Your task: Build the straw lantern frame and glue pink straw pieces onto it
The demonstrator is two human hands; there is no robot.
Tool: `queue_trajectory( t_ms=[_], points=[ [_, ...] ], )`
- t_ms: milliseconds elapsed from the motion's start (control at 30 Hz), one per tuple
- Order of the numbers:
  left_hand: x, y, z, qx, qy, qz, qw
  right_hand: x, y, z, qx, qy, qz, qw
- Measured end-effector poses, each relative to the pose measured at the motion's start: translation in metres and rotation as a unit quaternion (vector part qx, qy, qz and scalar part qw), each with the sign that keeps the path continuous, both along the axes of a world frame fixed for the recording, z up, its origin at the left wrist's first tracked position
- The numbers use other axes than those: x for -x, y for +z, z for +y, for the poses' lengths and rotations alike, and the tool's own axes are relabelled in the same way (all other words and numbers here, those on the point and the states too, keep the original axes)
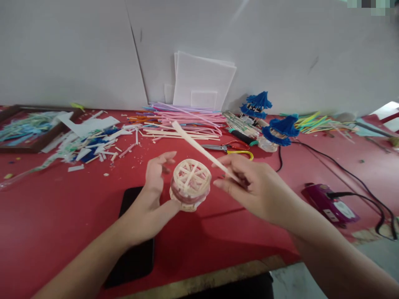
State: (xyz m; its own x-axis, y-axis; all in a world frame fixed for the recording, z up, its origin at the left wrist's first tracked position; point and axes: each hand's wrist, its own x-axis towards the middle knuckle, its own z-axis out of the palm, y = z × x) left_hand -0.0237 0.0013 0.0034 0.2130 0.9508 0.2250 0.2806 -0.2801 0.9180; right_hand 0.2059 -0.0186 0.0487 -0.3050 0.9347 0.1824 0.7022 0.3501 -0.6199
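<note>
One tray (pixel 18 148) is cut off by the left edge; the left forearm (pixel 102 251) partly hides one phone (pixel 137 261). The left hand (pixel 149 207) curves beside one round basket (pixel 191 182) between both hands, thumb touching (whether it grips, one cannot tell). One pale strip (pixel 199 146) has its end hidden in the gripping right hand (pixel 257 189). Two blue roofs (pixel 280 128) stand behind, on the red worktop (pixel 62 207) against a grey wall (pixel 77 50).

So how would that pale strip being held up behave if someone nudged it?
Probably fairly stiff: though held near just one end, the strip juts out with little sag. It looks light for its length, being so thin. A hard push might bend or crease it, since its far end seems unsupported.
</note>
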Motion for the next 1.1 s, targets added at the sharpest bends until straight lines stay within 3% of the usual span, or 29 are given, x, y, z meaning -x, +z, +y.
queue_trajectory(
  t_ms=[67,167,267,400,633,800,900,1000,1100],
  points=[
    [-0.004,0.002,-0.014,0.005,0.046,-0.014,0.999,0.005,-0.006,-0.006,0.029,0.016,0.035,0.999],
    [-0.015,0.008,-0.027,0.108,0.063,-0.092,0.988,0.013,-0.014,-0.016,0.053,0.061,0.103,0.991],
    [-0.021,0.015,-0.029,0.193,0.056,-0.137,0.970,0.019,-0.017,-0.024,0.040,0.057,0.137,0.988],
    [-0.019,0.018,-0.025,0.224,0.058,-0.139,0.963,0.020,-0.011,-0.031,0.035,0.049,0.103,0.993],
    [-0.017,0.022,-0.026,0.328,0.041,-0.166,0.929,0.020,-0.002,-0.035,0.076,0.106,0.082,0.988],
    [-0.015,0.022,-0.022,0.288,0.057,-0.157,0.943,0.015,0.002,-0.039,0.069,0.124,0.083,0.986],
    [-0.012,0.020,-0.020,0.226,0.052,-0.104,0.967,0.006,0.005,-0.040,0.114,0.118,0.146,0.976],
    [-0.012,0.016,-0.021,0.171,0.021,-0.039,0.984,-0.007,0.005,-0.035,0.169,0.102,0.310,0.930],
    [-0.013,0.011,-0.021,0.138,-0.013,-0.008,0.990,-0.018,0.000,-0.024,0.140,0.088,0.427,0.889]
  ],
)
